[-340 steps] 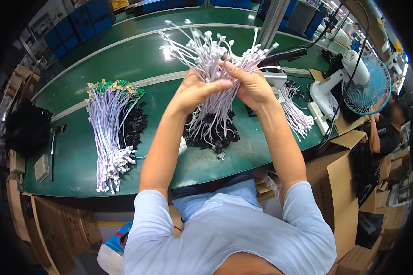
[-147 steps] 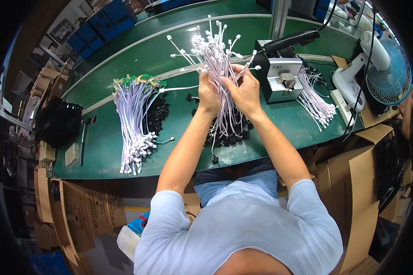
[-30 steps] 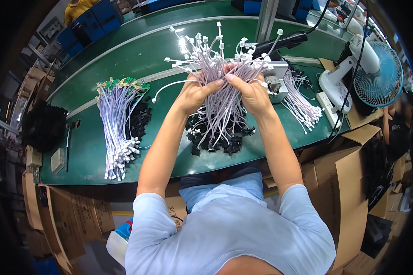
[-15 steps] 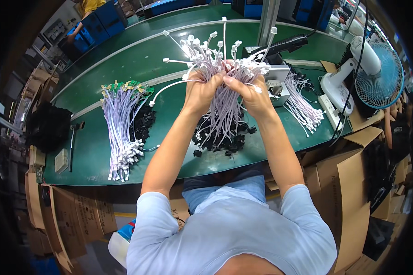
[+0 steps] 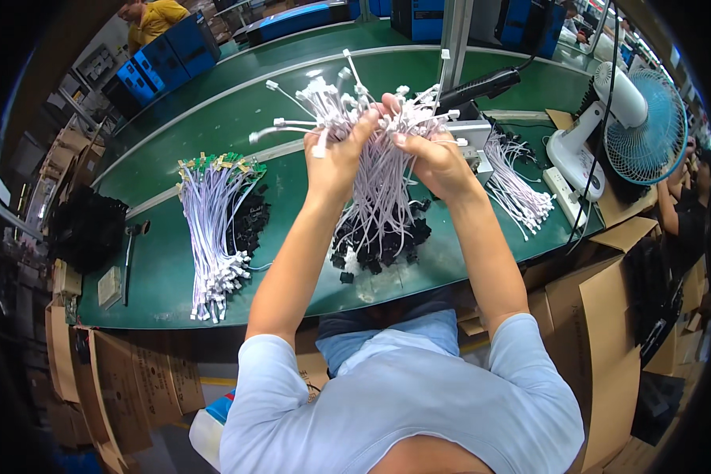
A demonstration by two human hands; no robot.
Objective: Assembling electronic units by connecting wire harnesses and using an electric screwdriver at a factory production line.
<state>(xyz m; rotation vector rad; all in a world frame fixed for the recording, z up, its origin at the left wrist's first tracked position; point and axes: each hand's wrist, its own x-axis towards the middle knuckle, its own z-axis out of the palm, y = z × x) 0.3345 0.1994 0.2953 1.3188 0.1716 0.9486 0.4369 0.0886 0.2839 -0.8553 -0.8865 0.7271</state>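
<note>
Both my hands grip a thick bundle of thin white cables with white plug connectors on their upper ends. My left hand is closed round its left part, and my right hand round its right part, thumbs toward the middle. Several connector ends splay out above my fingers, while the lower strands hang over a heap of small black parts on the green table. To the left lies a second bundle of white cables with green and yellowish tips at its far end. More black parts lie beside it.
A smaller cable bundle lies at the right, near a power strip and a white fan with blue blades. A metal post rises behind the table. Cardboard boxes stand by the right edge. Someone in yellow is far left.
My hands still hold the cable bundle; the left has shifted slightly left and tilted. Loose connector ends have swung to the left. At the far left, more of the person in yellow shows.
</note>
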